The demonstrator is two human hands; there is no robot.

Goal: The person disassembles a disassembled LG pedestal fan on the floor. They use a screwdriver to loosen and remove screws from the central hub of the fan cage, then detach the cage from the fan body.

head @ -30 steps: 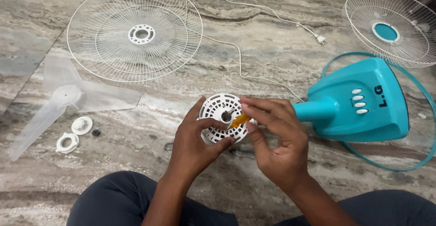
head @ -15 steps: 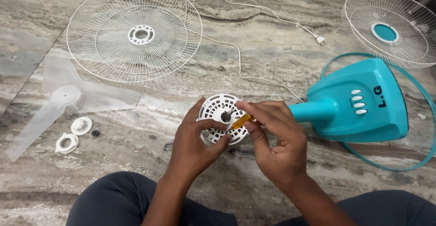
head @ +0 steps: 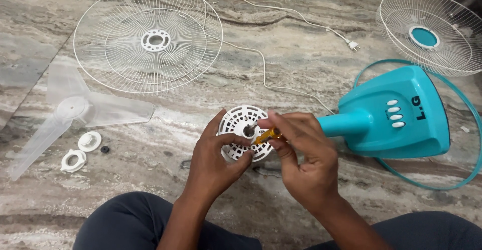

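No shift: motor cover (head: 241, 129) between fingers (head: 236, 140)

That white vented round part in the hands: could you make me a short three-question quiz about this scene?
1. True or false: the left hand holds the white vented housing.
2. What does the right hand hold? A) a yellow-handled screwdriver B) the plug C) the blade
3. What lies nearest the clear fan blade: two white ring nuts or the teal fan base?

Key: 1 true; 2 A; 3 the two white ring nuts.
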